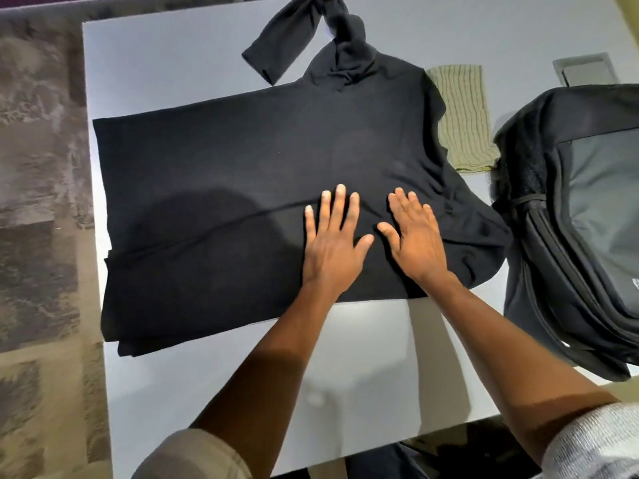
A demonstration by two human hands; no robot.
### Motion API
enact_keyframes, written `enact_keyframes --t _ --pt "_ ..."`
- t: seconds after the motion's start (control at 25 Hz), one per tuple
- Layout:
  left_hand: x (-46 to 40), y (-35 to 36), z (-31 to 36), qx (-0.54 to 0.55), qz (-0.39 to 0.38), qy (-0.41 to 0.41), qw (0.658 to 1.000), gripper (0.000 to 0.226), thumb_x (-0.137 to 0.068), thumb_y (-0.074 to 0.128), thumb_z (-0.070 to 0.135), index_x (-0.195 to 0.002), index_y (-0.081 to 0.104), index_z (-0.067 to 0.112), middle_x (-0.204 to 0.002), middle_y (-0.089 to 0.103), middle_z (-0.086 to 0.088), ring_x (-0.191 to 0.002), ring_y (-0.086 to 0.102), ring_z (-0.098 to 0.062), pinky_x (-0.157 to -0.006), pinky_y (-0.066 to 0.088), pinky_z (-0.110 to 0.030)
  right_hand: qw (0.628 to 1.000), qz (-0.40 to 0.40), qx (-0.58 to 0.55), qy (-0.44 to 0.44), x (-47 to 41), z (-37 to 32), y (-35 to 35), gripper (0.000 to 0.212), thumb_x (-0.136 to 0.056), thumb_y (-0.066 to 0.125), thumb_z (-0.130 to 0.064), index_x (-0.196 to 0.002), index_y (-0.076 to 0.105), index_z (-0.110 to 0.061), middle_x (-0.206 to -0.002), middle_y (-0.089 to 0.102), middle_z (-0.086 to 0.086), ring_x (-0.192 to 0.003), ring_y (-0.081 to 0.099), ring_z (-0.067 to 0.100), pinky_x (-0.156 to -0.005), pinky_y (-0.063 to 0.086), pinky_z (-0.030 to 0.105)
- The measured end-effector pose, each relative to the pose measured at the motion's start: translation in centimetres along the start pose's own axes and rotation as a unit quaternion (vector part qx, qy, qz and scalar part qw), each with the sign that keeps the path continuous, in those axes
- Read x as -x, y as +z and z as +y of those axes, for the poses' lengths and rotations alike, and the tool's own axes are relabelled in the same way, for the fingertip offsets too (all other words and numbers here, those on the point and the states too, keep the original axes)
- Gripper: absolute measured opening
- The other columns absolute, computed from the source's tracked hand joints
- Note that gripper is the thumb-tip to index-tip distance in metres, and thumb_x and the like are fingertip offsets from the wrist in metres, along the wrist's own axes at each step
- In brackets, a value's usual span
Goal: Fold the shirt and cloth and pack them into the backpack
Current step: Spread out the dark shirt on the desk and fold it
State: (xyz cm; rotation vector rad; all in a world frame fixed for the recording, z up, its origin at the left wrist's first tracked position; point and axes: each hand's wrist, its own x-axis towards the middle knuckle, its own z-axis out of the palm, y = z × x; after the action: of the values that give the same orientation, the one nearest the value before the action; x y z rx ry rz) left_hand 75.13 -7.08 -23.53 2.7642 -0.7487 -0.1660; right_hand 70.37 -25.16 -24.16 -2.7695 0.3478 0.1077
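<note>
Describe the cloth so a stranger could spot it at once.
Start at the white table, mostly covered by a black shirt, with a dark backpack on its right side. The cloth lies flat in the gap between those two, at the far side. It is the only pale thing there: yellowish green with thin dark stripes.

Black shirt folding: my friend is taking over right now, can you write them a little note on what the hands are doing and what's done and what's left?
Left hand: flat, fingers straight, pressing the black shirt.
Right hand: flat on the shirt beside it.
Shirt: spread on the white table, near side folded over, far sleeve loose and twisted.
Striped green cloth: lies folded at the shirt's right edge.
Black backpack: on the table's right, nothing packed as far as I can see.
Left: finish folding the shirt, then pack both.
</note>
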Motion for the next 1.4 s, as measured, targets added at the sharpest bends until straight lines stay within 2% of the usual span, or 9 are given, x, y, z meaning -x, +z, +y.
enact_keyframes --t 0.16,0.24,0.4,0.6,0.8,1.0,1.16,1.32,1.4 --pt "-1.5 1.5 0.3 -0.043 0.017 -0.003 0.999 0.063 -0.101 0.038 0.050 -0.153 0.038 0.015 -0.163 0.028 -0.007 -0.153 0.017 -0.032 -0.122 0.012 -0.058 0.998 0.020 -0.031 0.054 0.5 3.3 -1.7 0.069 -0.103 0.025 -0.056 -0.156 0.030 -0.012 -0.165 0.024 0.005 -0.154 0.015 0.022 -0.125 0.011 0.040" --pt "-2.6 1.4 0.9 -0.031 0.028 0.010 0.999 0.062 -0.100 0.041 0.049 -0.150 0.042 0.013 -0.162 0.031 -0.009 -0.152 0.019 -0.032 -0.122 0.013 -0.057 0.996 0.056 -0.057 0.039 -0.3 4.1 -2.8 0.056 -0.104 0.038 -0.042 -0.150 0.040 -0.011 -0.158 0.037 0.008 -0.147 0.031 0.029 -0.121 0.024 0.043" --pt "-6.7 1.5 3.3 -0.021 0.001 0.043 0.999 0.069 -0.101 0.038 0.054 -0.157 0.029 0.015 -0.166 0.019 -0.008 -0.154 0.010 -0.030 -0.122 0.009 -0.058 0.976 0.134 -0.131 0.113 -4.5 4.4 -5.2 0.032 -0.098 0.053 -0.019 -0.130 0.055 -0.014 -0.127 0.056 0.009 -0.111 0.056 0.030 -0.094 0.047 0.044" --pt "-11.8 2.0 6.3 -0.019 -0.058 0.045 0.997 0.069 -0.104 0.026 0.053 -0.161 0.010 0.017 -0.169 0.000 -0.005 -0.155 -0.005 -0.026 -0.123 -0.002 -0.055 0.941 0.234 -0.178 0.168 -9.8 5.0 -7.6 0.021 -0.097 0.050 -0.012 -0.111 0.066 -0.010 -0.108 0.063 0.010 -0.095 0.060 0.025 -0.080 0.042 0.026" --pt "-12.1 2.9 6.2 -0.038 -0.043 0.041 0.998 0.074 -0.101 0.028 0.057 -0.160 0.011 0.016 -0.169 0.005 -0.006 -0.155 0.000 -0.027 -0.124 0.003 -0.055 0.970 0.090 -0.113 0.198 -11.3 5.9 -8.0 0.019 -0.097 0.054 -0.027 -0.098 0.067 -0.013 -0.105 0.055 0.007 -0.084 0.053 0.022 -0.074 0.043 0.033" --pt "-12.4 2.4 6.6 -0.039 -0.060 0.032 0.997 0.076 -0.100 0.026 0.059 -0.161 0.009 0.016 -0.169 0.002 -0.005 -0.155 -0.004 -0.026 -0.124 0.003 -0.055 0.968 0.096 -0.110 0.203 -11.0 6.9 -8.4 0.024 -0.101 0.048 -0.031 -0.106 0.067 -0.017 -0.111 0.055 0.007 -0.091 0.058 0.030 -0.076 0.040 0.031" --pt "-12.4 2.5 6.5 -0.034 -0.066 0.027 0.997 0.077 -0.100 0.027 0.059 -0.161 0.008 0.016 -0.169 0.000 -0.004 -0.155 -0.006 -0.025 -0.124 0.001 -0.055 0.975 0.083 -0.101 0.180 -11.9 7.3 -9.0 0.019 -0.096 0.052 -0.024 -0.081 0.050 -0.013 -0.103 0.048 0.004 -0.083 0.054 0.028 -0.069 0.044 0.033" --pt "-12.4 2.5 6.5 -0.026 -0.065 0.027 0.997 0.076 -0.100 0.028 0.058 -0.161 0.007 0.016 -0.169 -0.001 -0.003 -0.155 -0.007 -0.025 -0.124 0.000 -0.054 0.970 0.086 -0.137 0.183 -12.3 6.3 -9.1 0.013 -0.096 0.059 -0.031 -0.102 0.065 -0.021 -0.109 0.053 -0.002 -0.090 0.056 0.017 -0.078 0.043 0.030" --pt "-12.4 2.6 6.4 -0.024 -0.067 0.026 0.997 0.076 -0.100 0.028 0.057 -0.161 0.007 0.017 -0.169 -0.002 -0.003 -0.155 -0.007 -0.025 -0.124 -0.001 -0.054 0.967 0.079 -0.140 0.197 -12.4 6.1 -9.0 0.009 -0.094 0.063 -0.033 -0.097 0.061 -0.025 -0.106 0.058 -0.005 -0.091 0.059 0.017 -0.079 0.043 0.032"
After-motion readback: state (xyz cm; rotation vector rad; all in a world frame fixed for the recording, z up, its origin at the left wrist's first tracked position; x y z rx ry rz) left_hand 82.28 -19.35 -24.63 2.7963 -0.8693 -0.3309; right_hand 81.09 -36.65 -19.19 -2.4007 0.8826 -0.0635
